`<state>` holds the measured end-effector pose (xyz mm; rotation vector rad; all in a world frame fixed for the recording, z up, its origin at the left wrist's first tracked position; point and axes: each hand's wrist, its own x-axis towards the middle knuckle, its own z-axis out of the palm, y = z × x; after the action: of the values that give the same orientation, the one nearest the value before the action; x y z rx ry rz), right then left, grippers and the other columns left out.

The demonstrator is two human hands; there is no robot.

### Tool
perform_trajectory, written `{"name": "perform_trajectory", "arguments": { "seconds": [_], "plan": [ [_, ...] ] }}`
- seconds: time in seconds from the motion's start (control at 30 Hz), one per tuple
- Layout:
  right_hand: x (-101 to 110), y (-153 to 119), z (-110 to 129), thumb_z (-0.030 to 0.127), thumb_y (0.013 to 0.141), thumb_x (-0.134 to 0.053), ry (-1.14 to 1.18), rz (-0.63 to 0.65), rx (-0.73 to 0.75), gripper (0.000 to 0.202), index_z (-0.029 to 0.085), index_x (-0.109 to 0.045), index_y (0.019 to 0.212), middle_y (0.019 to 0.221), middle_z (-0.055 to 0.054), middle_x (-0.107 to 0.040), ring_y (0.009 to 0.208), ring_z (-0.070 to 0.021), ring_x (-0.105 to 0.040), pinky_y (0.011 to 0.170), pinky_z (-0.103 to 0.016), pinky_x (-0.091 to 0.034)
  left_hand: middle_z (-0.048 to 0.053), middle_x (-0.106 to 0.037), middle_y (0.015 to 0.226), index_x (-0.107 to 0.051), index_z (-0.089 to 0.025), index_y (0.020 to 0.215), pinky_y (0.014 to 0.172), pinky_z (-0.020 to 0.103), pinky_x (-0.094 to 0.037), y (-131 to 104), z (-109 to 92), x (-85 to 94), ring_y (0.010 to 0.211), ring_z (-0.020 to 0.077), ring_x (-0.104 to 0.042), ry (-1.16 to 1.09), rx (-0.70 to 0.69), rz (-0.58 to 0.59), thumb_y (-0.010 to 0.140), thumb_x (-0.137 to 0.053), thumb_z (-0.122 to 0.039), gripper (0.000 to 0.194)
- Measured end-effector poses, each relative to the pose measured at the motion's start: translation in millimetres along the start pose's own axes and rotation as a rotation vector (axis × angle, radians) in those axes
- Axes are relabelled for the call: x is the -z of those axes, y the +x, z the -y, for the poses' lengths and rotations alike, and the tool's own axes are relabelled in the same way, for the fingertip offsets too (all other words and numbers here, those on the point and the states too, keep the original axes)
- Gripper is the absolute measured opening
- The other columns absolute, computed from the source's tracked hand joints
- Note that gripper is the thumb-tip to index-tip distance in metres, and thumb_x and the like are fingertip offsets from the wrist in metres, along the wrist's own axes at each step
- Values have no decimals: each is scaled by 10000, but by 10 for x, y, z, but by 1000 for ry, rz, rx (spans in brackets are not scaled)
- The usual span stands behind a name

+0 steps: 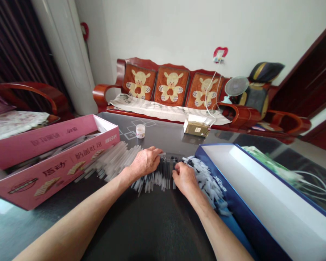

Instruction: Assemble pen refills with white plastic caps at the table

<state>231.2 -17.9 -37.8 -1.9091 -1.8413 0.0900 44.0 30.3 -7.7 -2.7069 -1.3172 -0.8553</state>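
The left hand (148,161) is partly curled, palm down, its fingertips at the end of a pale tube beside the rods (165,172) on the table (152,232). The right hand (185,177) is bent inward, thumb and fingers close together at the rods' right end; at this blur, whether either hand grips a piece cannot be determined. Tubes (119,159) lie left of the rods, white caps (208,181) right. Toward the table's left edge, the pink box (70,159) contains dark and clear pieces; toward its right edge stands the blue box (260,203), white inside. Near the far edge, the tissue box (197,128) contains white tissue.
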Motion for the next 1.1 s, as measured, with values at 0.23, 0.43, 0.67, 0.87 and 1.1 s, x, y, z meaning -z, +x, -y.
{"name": "perform_trajectory", "arguments": {
  "seconds": [0.23, 0.43, 0.67, 0.87, 1.1],
  "plan": [
    [26, -4, 10, 53, 692, -529, 40, 88, 101, 236, 183, -644, 851, 866, -43, -647, 784, -144, -618, 735, -225, -432, 46, -642, 860, -616, -201, 1068, 675, 236, -489, -19, -18, -46, 754, 156, -635, -5, -29, 10, 870, -411, -217, 285],
    [44, -24, 44, 143, 743, -531, -100, 79, 27, 142, 193, -637, 824, 803, -62, -659, 773, -189, -629, 699, -269, -421, 51, -658, 872, -622, -207, 1062, 683, 240, -482, -23, -23, -54, 775, 162, -643, -12, -19, 35, 892, -413, -275, 277],
    [47, -53, 109, 102, 722, -482, -142, 11, -15, 213, 179, -637, 845, 809, -91, -654, 714, -204, -626, 651, -299, -419, 46, -679, 889, -622, -225, 1067, 655, 234, -471, -25, -48, -38, 789, 170, -655, 9, 14, 42, 911, -410, -369, 300],
    [53, 57, 72, 103, 633, -511, 554, -66, -157, 229, 181, -636, 808, 799, -33, -663, 702, -158, -607, 676, -281, -465, 46, -684, 899, -613, -222, 1082, 670, 240, -483, -31, -55, -40, 799, 177, -659, 3, 18, 34, 917, -397, -360, 304],
    [236, 122, 116, 100, 595, -624, 1713, 113, -414, 272, 186, -659, 851, 920, -34, -699, 717, -103, -619, 631, -221, -504, 58, -680, 966, -521, -221, 1231, 741, 243, -495, -33, -63, -31, 859, 164, -656, -48, 12, -22, 928, -378, -299, 344]
  ]
}}
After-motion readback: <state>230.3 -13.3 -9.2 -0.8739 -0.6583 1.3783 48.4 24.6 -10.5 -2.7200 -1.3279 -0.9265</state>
